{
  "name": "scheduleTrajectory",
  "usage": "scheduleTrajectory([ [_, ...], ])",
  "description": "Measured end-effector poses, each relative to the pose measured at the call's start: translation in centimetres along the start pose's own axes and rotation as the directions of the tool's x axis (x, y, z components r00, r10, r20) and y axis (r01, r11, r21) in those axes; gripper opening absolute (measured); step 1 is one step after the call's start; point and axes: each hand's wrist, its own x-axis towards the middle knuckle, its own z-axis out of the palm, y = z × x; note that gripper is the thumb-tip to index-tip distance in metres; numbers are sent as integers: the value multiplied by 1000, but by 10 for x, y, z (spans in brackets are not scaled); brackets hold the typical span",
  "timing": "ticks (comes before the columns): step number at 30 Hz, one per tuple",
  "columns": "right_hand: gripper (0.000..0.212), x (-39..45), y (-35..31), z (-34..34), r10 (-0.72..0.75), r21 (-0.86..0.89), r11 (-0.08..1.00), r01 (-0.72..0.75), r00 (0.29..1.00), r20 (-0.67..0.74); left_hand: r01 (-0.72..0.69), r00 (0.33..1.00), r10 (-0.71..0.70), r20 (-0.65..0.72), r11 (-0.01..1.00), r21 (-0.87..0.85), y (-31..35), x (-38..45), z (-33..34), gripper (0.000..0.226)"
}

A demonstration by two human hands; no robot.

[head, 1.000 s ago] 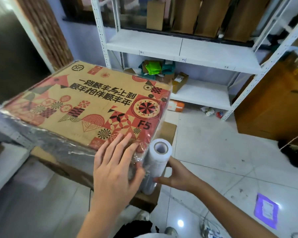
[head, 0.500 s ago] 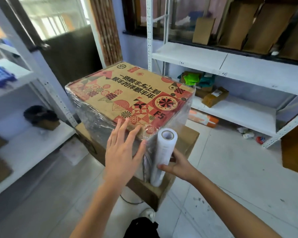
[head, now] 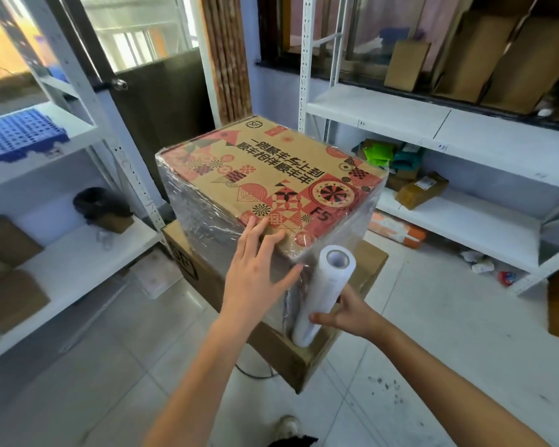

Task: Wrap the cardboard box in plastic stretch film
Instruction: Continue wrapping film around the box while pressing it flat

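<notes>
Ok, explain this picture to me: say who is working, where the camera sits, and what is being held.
No machine here: a person works with bare hands, filmed by a camera on their head looking down. The left hand lies flat, fingers straight, on the near top edge of the printed box, whose sides are already covered in film. The right hand grips a film roll, upright at the box's near corner. The box stands on a plain carton. White shelves with more cartons stand behind.

Single head-worn wide-angle view, looking forward and down, close over the box, shelving beyond
</notes>
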Motion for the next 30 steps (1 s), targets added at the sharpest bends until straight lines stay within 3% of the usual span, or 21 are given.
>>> scheduleTrajectory([
  [8,74,0,-4,-10,-56,-20,998,56,998,-33,-39,999,40,-31,998,41,-15,3,5,54],
  [17,69,16,2,-9,-37,3,999,39,980,-197,-51,996,51,-71,999,1,-17,2,11,50],
  [22,66,12,9,-11,-34,11,999,35,998,-54,-34,997,31,-74,998,-44,-17,-1,13,50],
  [25,61,13,11,-18,-13,-70,997,18,997,77,-14,999,11,-51,998,-54,-15,0,11,51],
  [30,48,17,11,-27,10,-84,996,1,992,122,54,999,-53,13,994,-93,-13,1,5,55],
])
